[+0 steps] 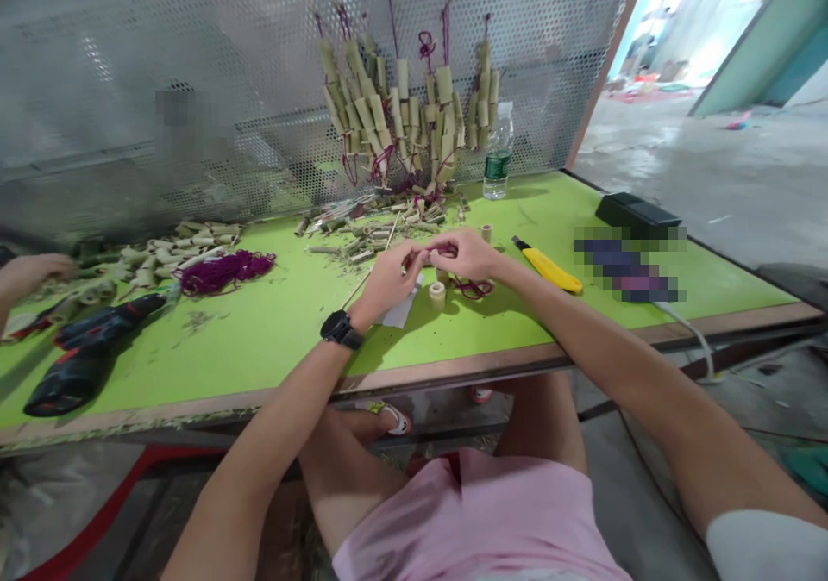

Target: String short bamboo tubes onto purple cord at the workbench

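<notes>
My left hand (pixel 393 278), with a black watch on its wrist, is closed in a pinch, its fingertips meeting those of my right hand; what it pinches is too small to make out. Purple cord (pixel 475 288) shows in the closed fingers of my right hand (pixel 467 255) and lies in loops on the table below it. Just under the hands, a short bamboo tube (pixel 438 296) stands upright. Another small bamboo piece (pixel 486 233) is beyond my right hand. A white paper (pixel 402 307) and a thin stick (pixel 357 290) lie by my left hand.
The green table (pixel 291 331) holds a black drill (pixel 97 348), a purple cord bundle (pixel 225 272), a yellow utility knife (pixel 549 269), a water bottle (pixel 497 163) and a black box (pixel 637 212). Strung bamboo pieces (pixel 368 115) hang on the mesh panel. Another person's hand (pixel 39 272) is far left.
</notes>
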The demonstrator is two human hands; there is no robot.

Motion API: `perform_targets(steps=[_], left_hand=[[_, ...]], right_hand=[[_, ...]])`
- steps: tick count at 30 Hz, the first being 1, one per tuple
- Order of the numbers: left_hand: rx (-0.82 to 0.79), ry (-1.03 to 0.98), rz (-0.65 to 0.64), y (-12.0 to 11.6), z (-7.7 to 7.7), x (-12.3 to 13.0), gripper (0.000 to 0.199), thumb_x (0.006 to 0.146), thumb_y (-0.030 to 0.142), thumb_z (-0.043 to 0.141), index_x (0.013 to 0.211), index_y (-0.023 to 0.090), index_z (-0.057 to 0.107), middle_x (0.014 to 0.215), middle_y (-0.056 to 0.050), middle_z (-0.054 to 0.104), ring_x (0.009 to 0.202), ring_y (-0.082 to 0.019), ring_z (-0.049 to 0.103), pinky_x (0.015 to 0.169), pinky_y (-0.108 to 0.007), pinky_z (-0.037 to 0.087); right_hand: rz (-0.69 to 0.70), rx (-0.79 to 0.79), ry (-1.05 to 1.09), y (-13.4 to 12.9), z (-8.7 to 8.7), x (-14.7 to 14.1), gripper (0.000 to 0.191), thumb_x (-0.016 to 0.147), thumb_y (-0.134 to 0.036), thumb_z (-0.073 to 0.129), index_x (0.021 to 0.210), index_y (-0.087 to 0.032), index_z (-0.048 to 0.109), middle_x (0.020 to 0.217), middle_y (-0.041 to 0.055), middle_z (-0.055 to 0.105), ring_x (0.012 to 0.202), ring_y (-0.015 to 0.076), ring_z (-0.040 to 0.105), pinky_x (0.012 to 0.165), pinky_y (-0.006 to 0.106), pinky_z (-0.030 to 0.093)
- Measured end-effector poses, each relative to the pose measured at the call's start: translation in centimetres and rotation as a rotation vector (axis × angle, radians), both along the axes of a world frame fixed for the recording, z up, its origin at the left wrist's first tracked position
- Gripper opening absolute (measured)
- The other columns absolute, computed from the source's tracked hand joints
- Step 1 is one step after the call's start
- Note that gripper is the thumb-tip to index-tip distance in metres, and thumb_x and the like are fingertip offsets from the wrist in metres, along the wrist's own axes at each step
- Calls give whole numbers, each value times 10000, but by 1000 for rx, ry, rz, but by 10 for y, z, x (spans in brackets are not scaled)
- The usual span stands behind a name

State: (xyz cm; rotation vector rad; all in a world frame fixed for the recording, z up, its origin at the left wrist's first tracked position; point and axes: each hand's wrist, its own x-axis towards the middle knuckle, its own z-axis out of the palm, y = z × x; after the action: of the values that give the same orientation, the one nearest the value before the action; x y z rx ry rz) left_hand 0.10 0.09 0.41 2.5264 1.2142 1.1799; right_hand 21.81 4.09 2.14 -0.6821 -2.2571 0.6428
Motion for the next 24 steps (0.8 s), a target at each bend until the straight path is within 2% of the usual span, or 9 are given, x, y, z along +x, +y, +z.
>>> perform_targets(steps=[2,6,11,17,20,24], left_hand=[[17,-19,17,1,-2,-1,357,1124,452,508,906,205,646,809,-47,686,704,-179,573,684,-321,430],[8,-46,31,2,-4,-2,373,1134,462,491,901,208,633,833,-52,696,710,-180,571,671,-327,421],[-12,-75,15,2,-2,-1,323,1135,427,484,991,209,674,899,-61,739,763,-191,608,710,-330,468],[-52,-61,-19,1,0,-2,362,1116,447,513,928,196,695,825,-52,733,710,-185,600,688,-326,453],[-86,-61,-21,-1,1,-1,417,1117,498,508,920,195,715,808,-46,744,683,-178,595,679,-323,452],[-111,-82,-37,-3,3,0,432,1112,505,507,898,196,718,837,-49,760,724,-183,618,718,-323,478]], right_hand=[[24,-46,0,0,2,2,261,961,-348,672,925,-154,843,593,-32,580,540,106,379,554,291,274],[49,-155,20,7,1,8,339,955,-474,758,939,-156,877,613,-15,648,525,87,361,513,281,237],[48,-234,126,15,-5,9,416,939,-581,796,993,-184,906,725,32,765,517,84,374,480,287,236],[59,-199,177,13,-5,6,353,935,-561,810,1006,-230,913,873,70,825,601,124,514,520,303,344],[14,-118,191,12,-3,5,376,933,-572,803,957,-210,900,879,77,815,683,152,588,590,311,412],[-48,-64,205,12,2,4,453,939,-614,783,944,-167,857,866,76,783,730,164,596,649,318,434]])
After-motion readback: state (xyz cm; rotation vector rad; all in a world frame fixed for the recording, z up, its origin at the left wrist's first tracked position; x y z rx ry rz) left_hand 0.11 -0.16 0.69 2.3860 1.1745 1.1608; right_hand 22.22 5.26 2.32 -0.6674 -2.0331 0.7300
